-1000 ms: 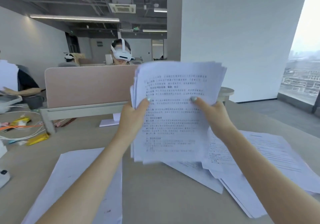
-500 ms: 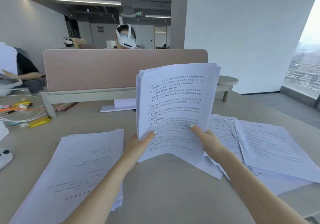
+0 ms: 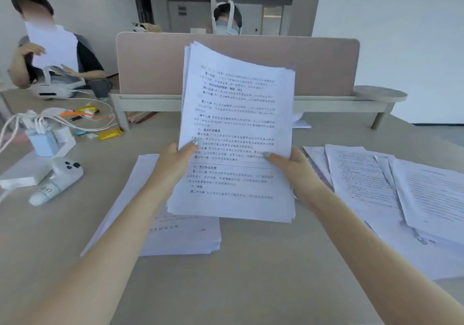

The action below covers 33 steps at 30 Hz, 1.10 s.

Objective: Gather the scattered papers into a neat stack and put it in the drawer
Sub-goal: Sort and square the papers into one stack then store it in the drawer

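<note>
A thick bundle of printed white papers [image 3: 236,114] is held upright above the desk, its edges slightly fanned. My left hand [image 3: 173,164] grips its left edge, thumb on the front sheet. My right hand [image 3: 292,166] grips its right edge the same way. Under the bundle, on the desk, lies a flat pile of papers [image 3: 180,234]. More loose sheets [image 3: 376,189] are spread overlapping on the right side of the desk. No drawer is visible.
A pink desk divider [image 3: 155,63] on a shelf rail stands behind the papers. At left lie a white controller [image 3: 59,179], a blue charger box with cables [image 3: 44,139] and a white headset [image 3: 55,88]. Two people sit beyond the desk. The desk's right edge [image 3: 447,287] is close.
The view has dropped and shifted right. The bundle has come lower and now hangs over the flat pile on the left. Both hands keep their grip.
</note>
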### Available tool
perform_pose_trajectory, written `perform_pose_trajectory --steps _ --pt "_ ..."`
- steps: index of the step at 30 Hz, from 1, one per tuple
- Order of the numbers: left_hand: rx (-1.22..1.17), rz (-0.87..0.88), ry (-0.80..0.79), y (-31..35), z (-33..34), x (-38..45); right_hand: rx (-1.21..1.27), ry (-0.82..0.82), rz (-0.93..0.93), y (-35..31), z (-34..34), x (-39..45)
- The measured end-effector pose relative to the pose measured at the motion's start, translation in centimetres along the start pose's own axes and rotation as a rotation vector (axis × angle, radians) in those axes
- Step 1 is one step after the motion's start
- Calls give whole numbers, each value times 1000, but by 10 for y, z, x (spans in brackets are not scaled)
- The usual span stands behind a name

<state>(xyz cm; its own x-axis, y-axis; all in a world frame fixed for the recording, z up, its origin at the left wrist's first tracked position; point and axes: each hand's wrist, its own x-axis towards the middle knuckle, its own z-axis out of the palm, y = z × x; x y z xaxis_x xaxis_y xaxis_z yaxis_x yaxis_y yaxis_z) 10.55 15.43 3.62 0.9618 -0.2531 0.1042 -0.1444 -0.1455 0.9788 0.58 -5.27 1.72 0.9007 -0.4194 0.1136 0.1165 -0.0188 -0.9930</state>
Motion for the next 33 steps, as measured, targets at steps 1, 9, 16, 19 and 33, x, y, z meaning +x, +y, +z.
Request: perform_pose_trajectory --steps 1,9,16,19,33 --pt "32 -6 44 -6 -15 -1 -31 -8 -21 3 15 0" --pt "444 -94 189 -71 -88 -11 -385 -99 3 55 105 -12" --pt "996 -80 -57 -106 -81 -4 -947 116 -27 62 61 -5" --pt "1052 -30 -103 -107 -66 -3 -1188 261 38 56 -12 -5" --pt "1129 43 -284 -86 64 -42 -1248 236 382 43 -160 -60"
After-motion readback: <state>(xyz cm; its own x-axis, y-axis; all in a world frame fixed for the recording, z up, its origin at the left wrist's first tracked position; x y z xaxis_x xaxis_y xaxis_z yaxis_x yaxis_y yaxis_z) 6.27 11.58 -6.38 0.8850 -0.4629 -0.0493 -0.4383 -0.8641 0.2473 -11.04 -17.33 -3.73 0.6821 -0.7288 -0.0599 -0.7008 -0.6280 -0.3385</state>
